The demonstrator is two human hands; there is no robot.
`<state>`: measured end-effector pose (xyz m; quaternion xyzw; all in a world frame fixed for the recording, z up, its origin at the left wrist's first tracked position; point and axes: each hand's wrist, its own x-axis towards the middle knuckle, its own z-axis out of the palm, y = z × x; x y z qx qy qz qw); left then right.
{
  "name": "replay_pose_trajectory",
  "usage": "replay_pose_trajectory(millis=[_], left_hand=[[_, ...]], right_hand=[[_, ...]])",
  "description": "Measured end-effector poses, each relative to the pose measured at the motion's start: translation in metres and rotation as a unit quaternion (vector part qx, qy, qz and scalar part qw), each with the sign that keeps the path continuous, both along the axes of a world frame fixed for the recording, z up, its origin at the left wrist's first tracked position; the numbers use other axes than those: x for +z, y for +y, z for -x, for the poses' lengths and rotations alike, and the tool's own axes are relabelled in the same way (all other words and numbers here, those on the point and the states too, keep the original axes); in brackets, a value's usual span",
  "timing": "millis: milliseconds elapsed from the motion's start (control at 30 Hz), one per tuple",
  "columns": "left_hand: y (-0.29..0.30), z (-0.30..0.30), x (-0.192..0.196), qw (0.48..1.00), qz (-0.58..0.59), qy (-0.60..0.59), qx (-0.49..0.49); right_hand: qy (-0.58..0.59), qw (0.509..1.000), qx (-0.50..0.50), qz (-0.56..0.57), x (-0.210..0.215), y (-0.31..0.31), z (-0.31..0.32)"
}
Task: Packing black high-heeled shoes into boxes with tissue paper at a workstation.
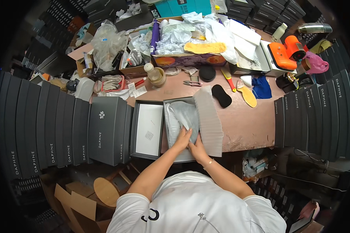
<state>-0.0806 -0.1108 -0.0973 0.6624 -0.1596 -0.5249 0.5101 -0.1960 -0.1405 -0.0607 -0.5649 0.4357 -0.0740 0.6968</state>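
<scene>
An open grey shoebox [168,126] stands at the table's front edge, in front of me. In it lies a bundle wrapped in thin white tissue paper [182,112]; what the paper covers is hidden. My left hand [184,139] has its fingers closed on a fold of the tissue near the bundle's near end. Close beside it, my right hand [198,150] grips the bundle's right side, its fingertips partly hidden. A ribbed sheet of white packing foam [210,126] hangs over the box's right wall. Just left stands the box's lid [148,128], its pale inside facing up.
Rows of dark shoeboxes stand on the left [58,124] and right [311,116]. Behind are a pump bottle [156,75], small scissors [192,83], a black shoe brush [221,96], yellow insoles [246,96] and a carton [188,60] of crumpled paper. A wooden stool [107,191] is below left.
</scene>
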Motion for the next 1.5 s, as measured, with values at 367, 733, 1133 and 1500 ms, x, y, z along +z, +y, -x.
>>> replay_pose_trajectory(millis=[367,733,1133,1500], left_hand=[[0.096,-0.041,0.063,0.917,-0.026,-0.395,0.047],[0.187,-0.042,0.163,0.986,0.048,-0.154,0.032],[0.089,-0.034,0.03,0.99,-0.021,-0.07,0.121],[0.105,-0.057,0.013,0.973,0.054,0.222,0.033]], right_hand=[[0.036,0.97,0.015,0.24,0.035,-0.086,0.076],[-0.061,0.866,0.264,0.422,0.087,-0.05,-0.005],[0.091,0.971,0.023,0.222,0.0,-0.049,-0.007],[-0.03,0.984,0.019,0.176,0.027,-0.002,0.015]])
